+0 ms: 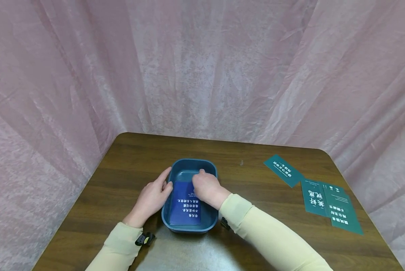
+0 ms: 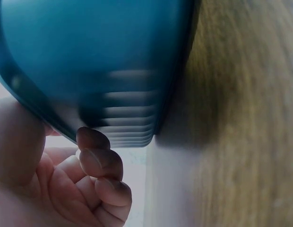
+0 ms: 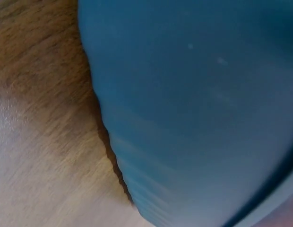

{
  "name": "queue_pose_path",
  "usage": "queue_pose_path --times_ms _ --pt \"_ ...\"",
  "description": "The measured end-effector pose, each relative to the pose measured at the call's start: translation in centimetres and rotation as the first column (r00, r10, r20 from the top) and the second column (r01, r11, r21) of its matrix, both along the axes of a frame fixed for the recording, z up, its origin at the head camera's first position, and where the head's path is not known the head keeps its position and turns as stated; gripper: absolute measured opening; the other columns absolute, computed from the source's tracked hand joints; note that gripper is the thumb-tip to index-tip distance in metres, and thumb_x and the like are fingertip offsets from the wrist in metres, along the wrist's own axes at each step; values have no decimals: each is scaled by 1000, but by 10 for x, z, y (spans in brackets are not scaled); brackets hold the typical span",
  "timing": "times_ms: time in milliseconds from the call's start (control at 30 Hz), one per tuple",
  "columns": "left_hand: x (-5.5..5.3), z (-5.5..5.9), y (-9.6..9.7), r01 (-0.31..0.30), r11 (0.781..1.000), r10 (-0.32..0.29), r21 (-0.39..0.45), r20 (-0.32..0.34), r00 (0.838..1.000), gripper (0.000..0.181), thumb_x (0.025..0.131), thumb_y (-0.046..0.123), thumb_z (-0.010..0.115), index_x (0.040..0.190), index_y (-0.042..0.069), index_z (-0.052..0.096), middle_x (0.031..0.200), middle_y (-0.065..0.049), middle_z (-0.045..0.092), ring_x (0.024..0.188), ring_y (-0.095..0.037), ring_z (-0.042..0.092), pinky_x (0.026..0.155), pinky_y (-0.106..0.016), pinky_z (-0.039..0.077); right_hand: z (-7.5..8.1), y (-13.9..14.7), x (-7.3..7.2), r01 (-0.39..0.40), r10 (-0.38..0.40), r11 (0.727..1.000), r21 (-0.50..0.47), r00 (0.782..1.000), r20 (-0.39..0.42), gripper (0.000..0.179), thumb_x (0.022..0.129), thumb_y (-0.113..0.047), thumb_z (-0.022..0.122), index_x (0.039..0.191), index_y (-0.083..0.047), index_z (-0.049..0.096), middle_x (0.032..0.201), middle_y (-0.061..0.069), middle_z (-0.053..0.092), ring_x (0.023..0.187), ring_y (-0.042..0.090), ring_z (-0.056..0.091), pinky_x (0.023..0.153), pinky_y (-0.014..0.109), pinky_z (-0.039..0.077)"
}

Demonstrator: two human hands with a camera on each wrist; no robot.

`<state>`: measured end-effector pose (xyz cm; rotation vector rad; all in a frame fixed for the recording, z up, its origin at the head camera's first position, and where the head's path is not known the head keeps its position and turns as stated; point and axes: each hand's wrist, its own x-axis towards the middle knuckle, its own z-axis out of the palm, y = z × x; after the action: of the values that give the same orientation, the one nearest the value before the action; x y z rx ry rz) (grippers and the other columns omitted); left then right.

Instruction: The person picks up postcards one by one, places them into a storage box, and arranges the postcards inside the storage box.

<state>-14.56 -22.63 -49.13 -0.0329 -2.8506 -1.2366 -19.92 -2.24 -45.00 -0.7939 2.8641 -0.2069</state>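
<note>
A blue plastic bin (image 1: 213,222) stands on the table in the head view. Inside it lies a dark blue card (image 1: 180,210) with white printed characters. My left hand (image 1: 151,199) holds the bin's left rim, thumb at the rim and fingers along the outer side. In the left wrist view, curled fingers (image 2: 101,163) sit against the bin's ribbed wall (image 2: 130,111). My right hand (image 1: 207,188) reaches over the right rim and grips the card by its upper right part, fingertips hidden beneath the hand. Only the bin's outer wall (image 3: 184,118) fills most of the right wrist view.
Several green cards with white characters lie on the right: one slanted card (image 1: 283,170), and below it a card (image 1: 313,197) overlapping another card (image 1: 343,209). The wooden table (image 1: 121,169) has rounded far corners, with a pink curtain (image 1: 202,75) behind it.
</note>
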Motion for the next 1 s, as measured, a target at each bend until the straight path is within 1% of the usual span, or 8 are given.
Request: queue_pose_path --times_ms 33,100,200,267,400,500,700,1000 --pt "0 0 0 0 1000 0 1 2 1000 62 113 23 59 171 11 40 76 -1 57 61 -21 55 58 -36 43 0 0 -1 0 0 1000 -5 1000 2 25 104 -17 77 121 1 80 135 25 70 89 27 76 85 48 66" --pt "1 0 0 -2 1000 2 -1 6 1000 62 113 23 59 171 12 40 76 -1 57 61 -21 55 59 -37 43 0 0 -3 -3 3 1000 -13 1000 5 24 103 -17 78 120 0 81 135 24 71 96 29 78 87 49 65" --pt "1 0 0 -4 1000 4 -4 5 1000 62 113 24 58 171 12 40 76 -1 57 62 -21 55 59 -37 43 0 0 -5 -9 9 1000 -17 1000 13 24 103 -16 79 121 0 80 132 21 74 108 30 76 94 50 63" --pt "1 1 0 -5 1000 5 -6 7 1000 62 113 24 58 171 12 39 77 -1 57 62 -20 55 59 -37 43 0 0 -5 -15 15 1000 -15 1000 17 25 102 -15 79 123 -1 78 128 19 76 112 29 75 97 50 62" --pt "1 1 0 -8 1000 8 -2 10 1000 62 113 24 58 171 12 40 77 -1 57 62 -21 55 59 -37 44 2 0 -5 -36 36 999 -14 999 20 23 103 -14 79 123 -3 78 114 13 76 101 24 69 96 46 63" --pt "1 1 1 -8 1000 8 0 9 1000 62 113 24 58 171 12 39 77 -1 57 62 -21 55 59 -37 43 2 1 -5 -54 55 998 -21 998 18 22 103 -12 78 124 -5 79 111 11 75 100 22 65 95 45 63" --pt "1 1 1 -5 1000 5 2 13 1000 62 113 23 58 171 11 39 76 -2 57 62 -21 55 59 -36 43 3 1 -6 -80 80 997 -18 997 12 24 103 -10 76 127 -7 80 116 11 78 106 25 67 94 44 63" --pt "0 1 1 -2 1000 2 0 9 1000 62 113 23 58 172 12 39 76 -2 56 60 -21 55 58 -36 43 2 1 -4 -78 78 997 -6 997 24 26 104 -14 77 130 -10 78 119 11 77 108 26 69 95 45 63"
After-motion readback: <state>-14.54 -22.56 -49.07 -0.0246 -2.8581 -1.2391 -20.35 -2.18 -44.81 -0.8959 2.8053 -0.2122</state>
